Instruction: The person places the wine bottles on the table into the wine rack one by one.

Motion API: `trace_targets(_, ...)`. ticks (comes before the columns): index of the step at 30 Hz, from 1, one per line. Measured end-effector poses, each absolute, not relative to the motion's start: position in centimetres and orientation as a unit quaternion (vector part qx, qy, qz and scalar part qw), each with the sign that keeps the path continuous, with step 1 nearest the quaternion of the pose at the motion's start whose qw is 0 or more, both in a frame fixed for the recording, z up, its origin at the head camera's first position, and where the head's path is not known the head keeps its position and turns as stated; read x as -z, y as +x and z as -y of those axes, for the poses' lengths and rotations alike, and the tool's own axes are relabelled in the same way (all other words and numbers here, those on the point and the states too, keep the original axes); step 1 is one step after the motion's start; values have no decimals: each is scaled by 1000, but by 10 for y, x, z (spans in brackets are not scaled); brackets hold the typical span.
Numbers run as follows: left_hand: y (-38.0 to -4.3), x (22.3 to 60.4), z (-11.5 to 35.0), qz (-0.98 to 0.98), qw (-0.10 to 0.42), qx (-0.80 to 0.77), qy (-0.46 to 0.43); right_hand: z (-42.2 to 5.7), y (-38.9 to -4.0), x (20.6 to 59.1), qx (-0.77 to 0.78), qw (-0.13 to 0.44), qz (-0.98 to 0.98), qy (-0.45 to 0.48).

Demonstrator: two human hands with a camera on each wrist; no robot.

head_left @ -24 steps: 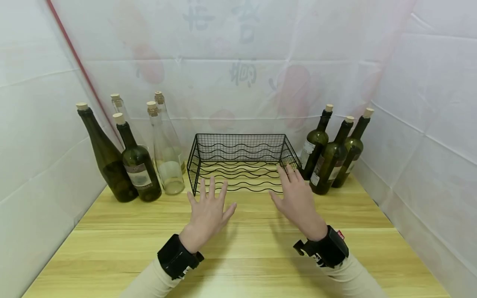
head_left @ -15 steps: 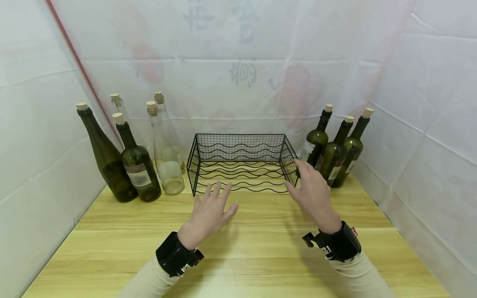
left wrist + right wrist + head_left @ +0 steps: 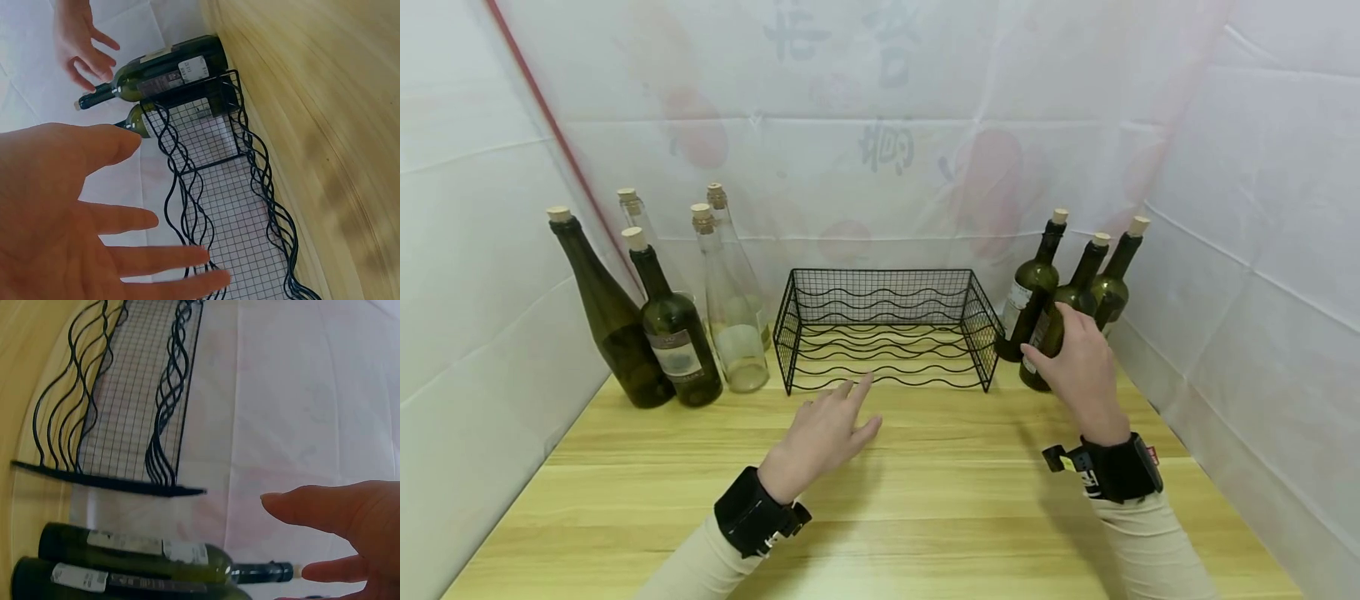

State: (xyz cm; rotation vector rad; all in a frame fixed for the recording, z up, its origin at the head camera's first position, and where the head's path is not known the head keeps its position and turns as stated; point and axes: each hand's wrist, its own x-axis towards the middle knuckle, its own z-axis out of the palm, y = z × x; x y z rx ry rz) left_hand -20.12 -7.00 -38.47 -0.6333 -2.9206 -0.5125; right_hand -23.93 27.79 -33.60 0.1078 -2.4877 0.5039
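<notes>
My left hand hovers over the table with fingers extended, just in front of a black wire wine rack with wavy bars. On the right, my right hand is raised before the nearest of three corked green wine bottles, its thumb and fingers apart. That front bottle stands upright, its lower right side hidden by the hand. Behind it are a left bottle and a right bottle. In the right wrist view the thumb and fingers are spread, with nothing between them.
Left of the rack stand two dark green bottles, a tall one and a labelled one. Beside them are several clear corked bottles, one in front. White cloth hangs behind and at both sides of the wooden table.
My right hand has moved right, from the rack's right end to the front green bottle. The left hand has stayed nearly in place, its fingers lowering slightly and turning to the right.
</notes>
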Motion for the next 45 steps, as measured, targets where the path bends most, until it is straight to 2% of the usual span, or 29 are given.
trace_targets(8,-202,386,70,949,87,173,-247,-309,-253,340,-218,280,935,-1)
trace_targets(15,-204,390,71,942,111,161,-272,-336,-274,352,-273,211,937,-48)
trace_targets(21,-205,392,71,934,143,160,-285,-352,-292,360,-282,182,940,-67)
trace_targets(30,-206,392,71,933,141,165,-288,-364,-310,374,-304,136,939,-86)
trace_targets(33,-206,392,71,933,141,164,-288,-363,-313,378,-311,140,936,-87)
trace_targets(42,-207,391,72,937,130,155,-284,-358,-314,392,-310,215,923,-78)
trace_targets(45,-207,392,72,939,128,148,-283,-356,-315,393,-311,224,919,-89)
